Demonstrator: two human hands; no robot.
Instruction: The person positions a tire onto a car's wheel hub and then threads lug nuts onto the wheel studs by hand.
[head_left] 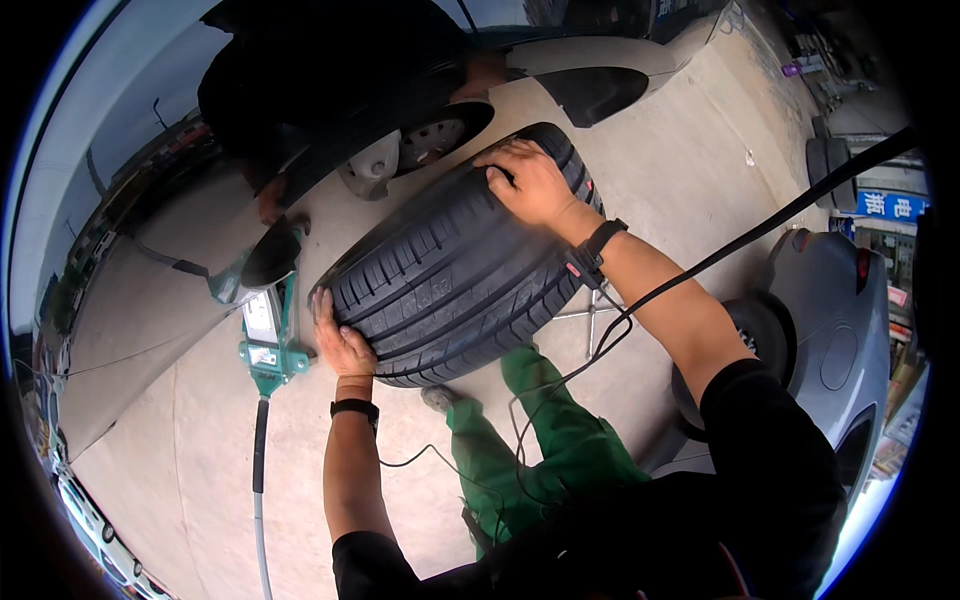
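Observation:
A large black tyre (430, 290) with a grooved tread fills the middle of the head view, held in front of my legs. My left hand (343, 340) grips it at its left end, fingers curled along the sidewall. My right hand (530, 185) grips the upper right part, fingers over the tread near the top edge. A thin cable hangs around my forearms. Behind the tyre are a dark car body (330, 70) and its wheel well, with bare metal hub parts (372, 162) showing.
A green floor jack (266, 355) with a long handle stands left on the concrete floor (180, 440). A metal cross wrench (591, 325) lies behind my right arm. A grey car (835, 330) stands right, near stacked tyres (830, 170). A thick black cord crosses the upper right.

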